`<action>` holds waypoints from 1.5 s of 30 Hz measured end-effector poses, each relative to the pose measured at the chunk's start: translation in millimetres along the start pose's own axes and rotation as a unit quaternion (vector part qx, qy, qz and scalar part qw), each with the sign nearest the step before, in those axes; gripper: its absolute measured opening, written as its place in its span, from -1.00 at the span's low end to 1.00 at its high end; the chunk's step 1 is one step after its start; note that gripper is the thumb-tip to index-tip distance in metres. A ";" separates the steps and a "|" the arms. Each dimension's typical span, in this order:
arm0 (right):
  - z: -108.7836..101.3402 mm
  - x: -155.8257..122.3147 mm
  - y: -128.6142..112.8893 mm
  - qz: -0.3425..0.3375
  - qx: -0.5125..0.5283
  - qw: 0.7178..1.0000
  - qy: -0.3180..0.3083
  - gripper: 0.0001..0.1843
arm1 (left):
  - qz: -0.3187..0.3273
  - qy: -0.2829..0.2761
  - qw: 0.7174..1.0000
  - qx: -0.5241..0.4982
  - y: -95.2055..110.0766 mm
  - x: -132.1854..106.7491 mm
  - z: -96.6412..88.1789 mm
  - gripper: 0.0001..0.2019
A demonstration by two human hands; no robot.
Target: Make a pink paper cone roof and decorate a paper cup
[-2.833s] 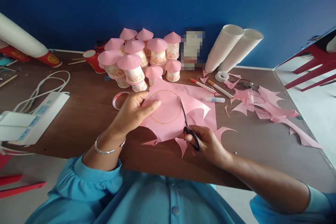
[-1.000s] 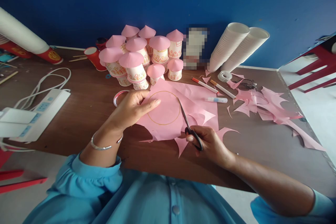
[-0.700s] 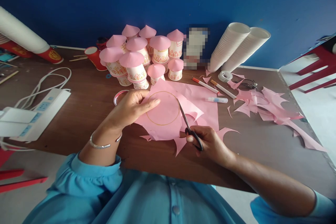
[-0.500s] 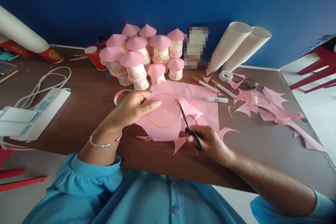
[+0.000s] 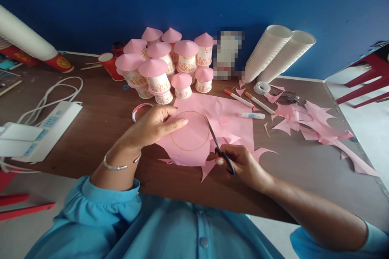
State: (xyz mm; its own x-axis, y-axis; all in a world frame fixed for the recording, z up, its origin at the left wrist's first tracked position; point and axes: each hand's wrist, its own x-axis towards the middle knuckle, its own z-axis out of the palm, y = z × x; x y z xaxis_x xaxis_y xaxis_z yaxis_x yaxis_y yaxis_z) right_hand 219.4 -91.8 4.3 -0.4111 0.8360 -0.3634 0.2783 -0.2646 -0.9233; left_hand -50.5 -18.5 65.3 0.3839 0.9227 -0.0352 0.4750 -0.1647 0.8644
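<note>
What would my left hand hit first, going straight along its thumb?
Besides the pink paper it holds, your left hand would likely meet the scissors near their tips; depth is unclear.

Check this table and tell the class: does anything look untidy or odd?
Yes: jagged pink scraps lie overlapping in a loose heap toward the right end of the table, untidy compared with the upright, paper-roofed cups.

The left hand (image 5: 153, 125) pinched a pink sheet (image 5: 188, 158) bearing a drawn circle (image 5: 193, 133); the right hand (image 5: 247, 166) held scissors (image 5: 225, 157) at its right edge. Pink-roofed cups (image 5: 156, 67) stood far, left of two white cup stacks (image 5: 269, 50); scraps (image 5: 322, 125) lay right.
</note>
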 end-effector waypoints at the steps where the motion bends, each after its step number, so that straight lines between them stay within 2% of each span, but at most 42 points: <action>1: -0.1 0.1 0.1 0.000 -0.001 1.000 0.000 -0.34 | 0.001 -0.007 1.000 -0.001 -0.1 0.0 -0.2 -0.47; 7: -0.5 -0.2 2.3 -0.006 -0.009 1.000 -0.001 -0.31 | 0.008 -0.026 1.000 -0.004 -1.8 0.0 -2.3 -0.49; 29: -0.4 0.3 2.5 -0.009 -0.028 1.000 0.002 -0.31 | 0.034 -0.037 0.998 0.025 -5.6 1.1 -4.3 -0.48; 37: -0.7 -1.6 -2.5 -0.030 -0.051 0.998 0.001 -0.31 | 0.032 -0.077 0.997 0.002 -1.6 1.0 -2.3 -0.51; 45: 0.6 -1.6 -3.2 -0.035 -0.051 0.998 0.000 -0.26 | 0.024 -0.075 0.997 0.024 -0.4 1.1 0.3 -0.52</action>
State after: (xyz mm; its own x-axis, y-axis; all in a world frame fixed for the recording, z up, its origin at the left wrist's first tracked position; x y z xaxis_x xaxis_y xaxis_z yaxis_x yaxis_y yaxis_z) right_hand 218.7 -92.6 7.7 -0.4315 0.8511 -0.2991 0.3367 -0.1557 -0.9286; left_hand -50.1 -17.5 64.8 0.5189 0.8518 -0.0717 0.4891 -0.2271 0.8422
